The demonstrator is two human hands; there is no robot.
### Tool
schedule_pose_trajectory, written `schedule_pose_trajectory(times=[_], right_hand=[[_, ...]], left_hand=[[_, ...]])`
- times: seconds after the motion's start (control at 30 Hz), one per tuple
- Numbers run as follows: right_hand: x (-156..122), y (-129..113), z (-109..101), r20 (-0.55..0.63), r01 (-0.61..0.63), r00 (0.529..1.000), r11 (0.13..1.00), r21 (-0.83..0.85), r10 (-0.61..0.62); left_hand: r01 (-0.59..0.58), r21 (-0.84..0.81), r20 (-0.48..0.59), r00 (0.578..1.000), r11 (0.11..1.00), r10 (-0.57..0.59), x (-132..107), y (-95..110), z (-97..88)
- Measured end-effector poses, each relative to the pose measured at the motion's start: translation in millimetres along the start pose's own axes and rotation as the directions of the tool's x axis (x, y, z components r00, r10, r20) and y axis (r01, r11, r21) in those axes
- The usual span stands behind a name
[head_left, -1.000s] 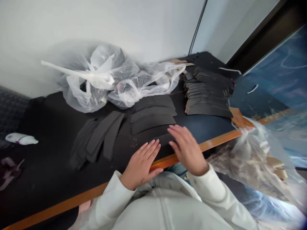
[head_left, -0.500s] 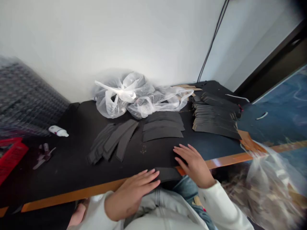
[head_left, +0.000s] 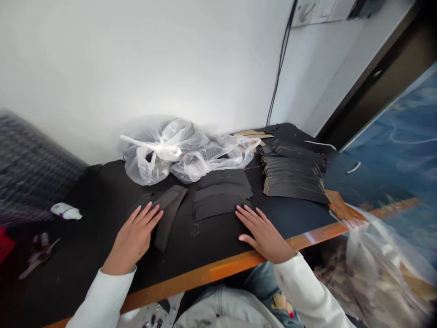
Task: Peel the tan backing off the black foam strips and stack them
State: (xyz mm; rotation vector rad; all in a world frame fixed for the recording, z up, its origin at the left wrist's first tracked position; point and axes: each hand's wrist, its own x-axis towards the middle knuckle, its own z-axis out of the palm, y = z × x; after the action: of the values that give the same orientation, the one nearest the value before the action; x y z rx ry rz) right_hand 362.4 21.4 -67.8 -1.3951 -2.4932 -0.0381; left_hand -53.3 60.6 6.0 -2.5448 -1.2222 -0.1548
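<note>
My left hand (head_left: 133, 239) lies palm down, fingers spread, over the fan of narrow black strips (head_left: 168, 217) on the left. It covers much of that fan. My right hand (head_left: 261, 232) is flat and open, its fingertips at the lower right corner of the overlapping black curved pieces (head_left: 220, 203) in the middle. Whether those fingers touch the front piece I cannot tell. Further right lies a bigger row of black curved pieces (head_left: 293, 180), whose left ends show brown edges.
Tied clear plastic bags (head_left: 191, 155) lie against the wall. On the left are a white bottle (head_left: 66, 211), small scissors-like tools (head_left: 39, 255) and a dark mesh stack (head_left: 30, 168). A large clear bag of brown scraps (head_left: 372, 269) hangs below the table's orange edge (head_left: 211, 275).
My left hand has moved from the table's front edge up and left onto the strips. My right hand is nearer the middle pieces. The black piece at the front edge is gone from there.
</note>
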Motion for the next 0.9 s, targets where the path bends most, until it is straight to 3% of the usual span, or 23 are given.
schedule_pose_trajectory(times=[0.1, 0.2, 0.3, 0.37, 0.47, 0.57, 0.7, 0.9], right_hand=[[-4, -1, -15, 0.023, -0.007, 1.000, 0.997, 0.073, 0.005], [-3, 3, -30, 0.021, 0.010, 1.000, 0.983, 0.181, -0.014], [-4, 25, -35, -0.046, 0.009, 0.999, 0.983, 0.184, 0.000], [-10, 51, -33, -0.128, -0.120, 0.984, 0.990, 0.070, 0.128], [-26, 89, -24, -0.209, -0.358, 0.920, 0.928, -0.105, 0.331], [-45, 104, -17, -0.185, -0.396, 0.912, 0.903, -0.165, 0.366], [-69, 87, -24, -0.156, -0.339, 0.935, 0.933, -0.120, 0.319], [-98, 42, -42, -0.130, -0.267, 0.953, 0.962, 0.063, 0.273]], left_hand=[[0.018, -0.003, -0.090, 0.996, 1.000, -0.018, 17, 33, -2.1], [-0.144, -0.151, -0.068, 0.989, 0.978, 0.135, 38, 81, -10.4], [-0.302, -0.298, -0.016, 0.950, 0.905, 0.312, 52, 119, -9.6], [-0.319, -0.355, -0.001, 0.940, 0.879, 0.341, 54, 132, -5.5], [-0.309, -0.394, 0.004, 0.941, 0.865, 0.338, 48, 136, -0.5], [-0.284, -0.355, -0.011, 0.954, 0.891, 0.300, 41, 133, 2.9], [-0.167, -0.227, -0.043, 0.986, 0.959, 0.162, 38, 129, 9.3], [-0.169, -0.256, -0.029, 0.985, 0.952, 0.168, 43, 134, 14.8]])
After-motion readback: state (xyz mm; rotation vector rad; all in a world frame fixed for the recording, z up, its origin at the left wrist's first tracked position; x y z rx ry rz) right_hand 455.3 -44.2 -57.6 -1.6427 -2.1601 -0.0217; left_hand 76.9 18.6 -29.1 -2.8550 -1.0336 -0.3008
